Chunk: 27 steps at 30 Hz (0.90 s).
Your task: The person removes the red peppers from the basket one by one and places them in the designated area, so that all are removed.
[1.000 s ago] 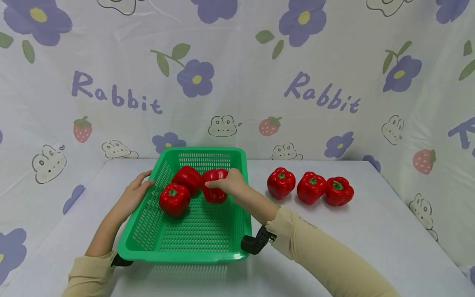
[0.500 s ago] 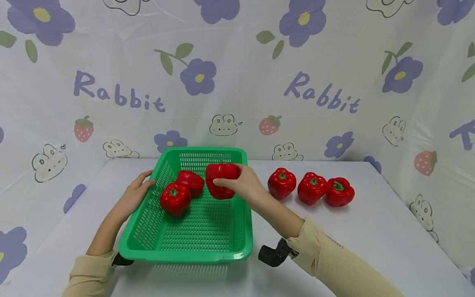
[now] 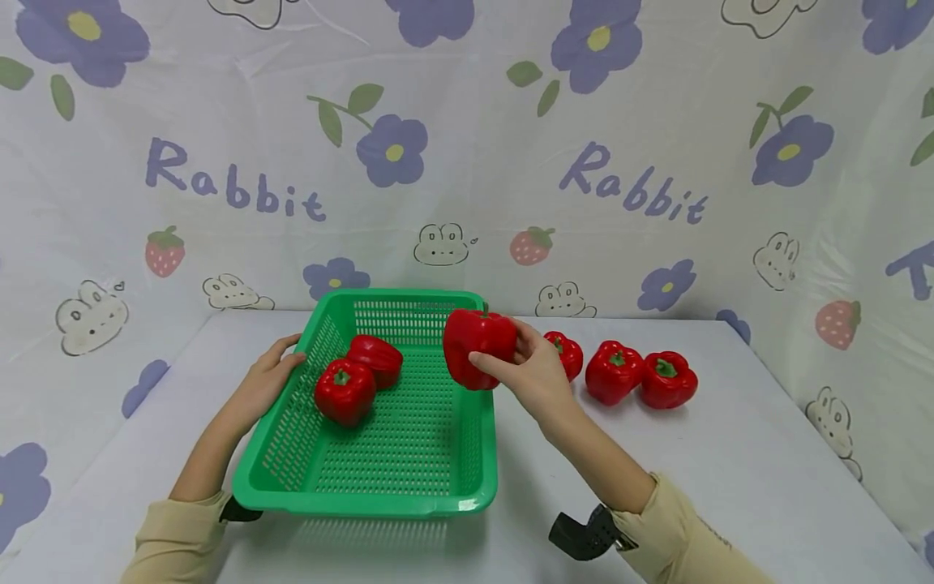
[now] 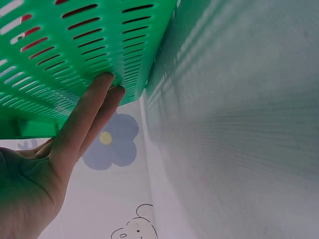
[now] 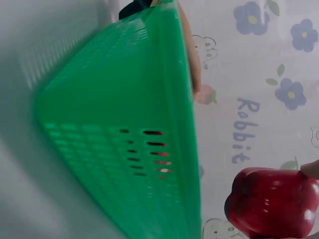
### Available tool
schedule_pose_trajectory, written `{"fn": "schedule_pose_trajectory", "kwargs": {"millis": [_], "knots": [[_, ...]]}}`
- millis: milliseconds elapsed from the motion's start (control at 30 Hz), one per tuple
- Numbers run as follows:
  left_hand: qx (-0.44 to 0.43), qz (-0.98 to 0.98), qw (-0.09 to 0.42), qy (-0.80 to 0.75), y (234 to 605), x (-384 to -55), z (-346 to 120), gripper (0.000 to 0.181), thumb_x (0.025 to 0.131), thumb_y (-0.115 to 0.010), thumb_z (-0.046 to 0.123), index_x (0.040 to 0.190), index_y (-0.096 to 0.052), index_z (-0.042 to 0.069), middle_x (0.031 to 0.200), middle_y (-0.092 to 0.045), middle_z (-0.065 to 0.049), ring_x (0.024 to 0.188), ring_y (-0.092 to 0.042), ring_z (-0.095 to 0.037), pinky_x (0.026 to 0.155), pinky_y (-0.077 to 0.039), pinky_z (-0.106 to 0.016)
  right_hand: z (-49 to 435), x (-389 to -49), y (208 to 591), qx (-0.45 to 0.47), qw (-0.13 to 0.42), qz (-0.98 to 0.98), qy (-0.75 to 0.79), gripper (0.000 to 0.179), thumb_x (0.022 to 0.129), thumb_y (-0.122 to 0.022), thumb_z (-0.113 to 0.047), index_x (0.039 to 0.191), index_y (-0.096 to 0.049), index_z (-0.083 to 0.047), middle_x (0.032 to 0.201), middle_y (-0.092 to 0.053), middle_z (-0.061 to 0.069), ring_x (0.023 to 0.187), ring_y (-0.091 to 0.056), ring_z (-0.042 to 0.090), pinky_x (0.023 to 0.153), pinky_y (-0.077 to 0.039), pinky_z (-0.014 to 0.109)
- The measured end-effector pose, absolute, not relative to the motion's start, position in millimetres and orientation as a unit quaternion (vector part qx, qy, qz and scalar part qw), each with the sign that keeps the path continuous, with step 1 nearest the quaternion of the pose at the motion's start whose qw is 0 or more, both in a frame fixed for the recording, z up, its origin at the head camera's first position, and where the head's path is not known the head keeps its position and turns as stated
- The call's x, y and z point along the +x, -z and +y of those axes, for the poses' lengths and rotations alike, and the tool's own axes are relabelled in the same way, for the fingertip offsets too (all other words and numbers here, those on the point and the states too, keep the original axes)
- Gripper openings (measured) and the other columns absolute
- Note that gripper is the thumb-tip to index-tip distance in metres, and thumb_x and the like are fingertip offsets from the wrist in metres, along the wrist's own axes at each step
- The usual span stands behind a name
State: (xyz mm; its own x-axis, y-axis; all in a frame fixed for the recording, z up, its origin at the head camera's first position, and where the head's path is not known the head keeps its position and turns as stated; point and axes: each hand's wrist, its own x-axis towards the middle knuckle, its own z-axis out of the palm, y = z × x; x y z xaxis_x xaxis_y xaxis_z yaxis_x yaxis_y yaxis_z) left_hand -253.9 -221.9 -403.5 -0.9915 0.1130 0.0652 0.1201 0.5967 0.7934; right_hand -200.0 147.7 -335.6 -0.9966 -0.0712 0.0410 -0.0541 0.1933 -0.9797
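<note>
In the head view my right hand [image 3: 540, 373] holds a red bell pepper [image 3: 474, 349], its thumb across the near side. That pepper is up over the right rim of a green plastic basket [image 3: 477, 487], stem upward. The right wrist view has the same held pepper [image 5: 271, 204] beyond the basket's outer wall [image 5: 109, 99]. My left hand [image 3: 263, 385] grips the basket's left rim, thumb over the edge. Two of its fingers [image 4: 82, 119] lie straight along the outer wall in the left wrist view. Inside the basket, one pepper [image 3: 345, 393] stands upright and another pepper [image 3: 375, 361] lies behind it.
Right of the basket, a row of red peppers sits on the white table [image 3: 693, 487]: one pepper [image 3: 569, 357] partly behind my right hand, a middle pepper [image 3: 613, 373] and an end pepper [image 3: 667, 380]. A patterned curtain [image 3: 467, 146] hangs behind the table.
My right hand has lifted a red bell pepper out of the basket's interior and carried it rightward to above the right rim. My left hand and the basket have stayed almost still.
</note>
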Motion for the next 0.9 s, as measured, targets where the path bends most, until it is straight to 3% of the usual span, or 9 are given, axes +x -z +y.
{"fn": "schedule_pose_trajectory", "kwargs": {"millis": [233, 500, 900], "knots": [[-0.066, -0.893, 0.007, 0.446, 403, -252, -221, 0.058, 0.105, -0.033, 0.037, 0.154, -0.025, 0.007, 0.145, -0.042, -0.028, 0.117, -0.056, -0.038, 0.092, -0.048, -0.045, 174, -193, 353, -0.038, -0.021, 0.747, 0.664, 0.072, 0.087, -0.073, -0.016, 0.149, -0.036, -0.014, 0.145, -0.048, 0.008, 0.132, -0.049, 0.027, 0.099, -0.049, 0.042], [-0.068, -0.892, 0.011, 0.447, 402, -252, -222, 0.057, 0.105, -0.033, 0.034, 0.154, -0.026, 0.006, 0.141, -0.047, -0.030, 0.110, -0.060, -0.035, 0.084, -0.050, -0.035, 199, -190, 383, -0.023, -0.045, 0.740, 0.671, 0.076, 0.089, -0.071, -0.012, 0.152, -0.031, -0.014, 0.150, -0.043, 0.008, 0.138, -0.043, 0.026, 0.099, -0.045, 0.032], [-0.063, -0.894, 0.006, 0.444, 401, -252, -221, 0.058, 0.105, -0.033, 0.036, 0.154, -0.025, 0.007, 0.142, -0.046, -0.029, 0.113, -0.059, -0.036, 0.087, -0.050, -0.039, 226, -193, 428, -0.031, -0.023, 0.772, 0.635, 0.078, 0.087, -0.072, -0.012, 0.152, -0.029, -0.013, 0.151, -0.040, 0.012, 0.140, -0.040, 0.029, 0.101, -0.045, 0.030]]}}
